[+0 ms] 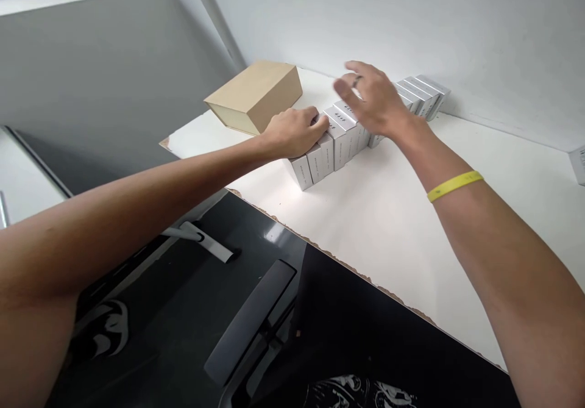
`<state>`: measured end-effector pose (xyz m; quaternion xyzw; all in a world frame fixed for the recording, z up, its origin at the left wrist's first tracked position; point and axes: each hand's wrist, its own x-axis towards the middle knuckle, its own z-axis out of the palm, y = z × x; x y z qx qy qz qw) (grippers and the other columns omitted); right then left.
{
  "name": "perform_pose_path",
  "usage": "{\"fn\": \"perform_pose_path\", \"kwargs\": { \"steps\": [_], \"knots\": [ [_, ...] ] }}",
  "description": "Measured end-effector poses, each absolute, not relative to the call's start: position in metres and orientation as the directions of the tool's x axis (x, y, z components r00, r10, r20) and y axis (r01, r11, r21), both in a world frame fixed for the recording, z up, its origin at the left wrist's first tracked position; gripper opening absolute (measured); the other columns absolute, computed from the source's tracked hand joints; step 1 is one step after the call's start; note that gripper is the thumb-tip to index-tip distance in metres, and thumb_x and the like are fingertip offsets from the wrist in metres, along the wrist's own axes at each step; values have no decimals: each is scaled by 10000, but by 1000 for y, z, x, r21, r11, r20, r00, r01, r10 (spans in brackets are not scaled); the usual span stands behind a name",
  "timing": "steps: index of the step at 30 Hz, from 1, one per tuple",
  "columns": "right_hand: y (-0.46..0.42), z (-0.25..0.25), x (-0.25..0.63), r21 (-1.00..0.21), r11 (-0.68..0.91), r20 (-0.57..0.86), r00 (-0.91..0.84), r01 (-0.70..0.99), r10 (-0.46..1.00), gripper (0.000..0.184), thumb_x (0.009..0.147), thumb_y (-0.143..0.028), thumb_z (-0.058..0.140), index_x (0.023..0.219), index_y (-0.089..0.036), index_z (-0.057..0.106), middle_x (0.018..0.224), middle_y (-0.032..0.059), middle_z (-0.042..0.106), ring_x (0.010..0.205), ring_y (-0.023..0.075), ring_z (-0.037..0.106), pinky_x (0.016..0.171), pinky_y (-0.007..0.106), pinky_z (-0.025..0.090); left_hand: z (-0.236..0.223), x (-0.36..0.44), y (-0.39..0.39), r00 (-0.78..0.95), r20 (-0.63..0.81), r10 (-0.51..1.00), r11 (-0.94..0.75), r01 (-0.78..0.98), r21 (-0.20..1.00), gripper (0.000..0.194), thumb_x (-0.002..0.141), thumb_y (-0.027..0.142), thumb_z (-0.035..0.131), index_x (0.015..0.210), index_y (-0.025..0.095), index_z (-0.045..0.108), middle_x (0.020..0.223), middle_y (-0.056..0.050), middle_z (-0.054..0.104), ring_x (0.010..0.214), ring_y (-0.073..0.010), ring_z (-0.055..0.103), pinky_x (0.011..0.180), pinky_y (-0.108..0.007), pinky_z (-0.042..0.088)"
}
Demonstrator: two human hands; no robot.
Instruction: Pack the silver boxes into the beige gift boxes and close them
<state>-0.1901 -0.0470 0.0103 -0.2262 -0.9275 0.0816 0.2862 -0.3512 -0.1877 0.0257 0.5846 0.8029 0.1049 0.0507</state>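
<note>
A row of several small white boxes (pixel 338 139) stands on a white table (pixel 402 225), running from near the middle toward the back wall. My left hand (pixel 295 130) rests with curled fingers on top of the nearest boxes in the row. Hovering just above the middle of the row is my right hand (pixel 372 100), fingers spread and holding nothing; a ring is on one finger and a yellow band (pixel 454 185) circles the wrist. More white boxes (pixel 423 94) continue behind the right hand.
A tan cardboard box (pixel 256 97) lies at the table's back left corner, close to the row. The table's front edge is chipped. Below it are a black chair armrest (pixel 249 319) and my dark clothing. Another white box (pixel 578 164) sits at the far right edge.
</note>
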Motion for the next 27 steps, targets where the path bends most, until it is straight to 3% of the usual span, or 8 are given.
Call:
{"fn": "perform_pose_path", "kwargs": {
  "steps": [5,9,14,20,24,27],
  "knots": [
    [-60,3,-228,-281,876,276,-841,393,466,899,1076,-793,69,1150,-204,744,1295,138,734,1364,361,589,1263,611,337,29,-351,-191,-284,24,958,273,939,207,460,1073,469,305,1148,220,684,992,-122,720,957,-341,695,824,-420,505],
    [-64,-4,-216,-233,875,296,-826,424,480,745,1121,-710,167,1240,-226,721,1360,101,698,1392,353,555,1260,590,343,31,-348,-193,-290,18,957,281,938,206,478,1096,447,269,1130,209,682,1061,-138,724,1031,-357,693,884,-451,512],
    [-73,-5,-202,-198,885,342,-816,422,466,667,1153,-583,129,1287,-235,682,1386,91,659,1395,340,531,1273,594,327,27,-344,-196,-268,36,963,256,945,203,511,1120,478,247,1199,205,672,1094,-137,730,1085,-377,697,912,-474,519],
    [-85,-18,-180,-180,898,486,-757,402,436,683,1123,-647,75,1303,-289,628,1419,100,621,1384,344,496,1236,612,356,25,-331,-207,-210,98,973,189,963,191,478,1145,481,263,1290,200,622,1121,-120,734,1059,-354,707,903,-442,516],
    [-101,-42,-155,-221,876,511,-714,430,479,727,1094,-694,45,1454,-277,519,1551,126,506,1477,360,417,1264,642,323,32,-304,-225,-171,145,975,143,972,185,417,1138,460,347,1291,193,627,1151,-125,732,1059,-361,711,915,-444,497],
    [-120,-65,-133,-261,854,461,-719,451,520,677,1099,-622,69,1594,-276,373,1668,141,390,1596,364,295,1311,666,250,27,-275,-242,-138,192,972,97,974,206,368,1104,415,447,1305,188,654,1266,-164,712,1120,-411,708,962,-501,487]
  ]
}}
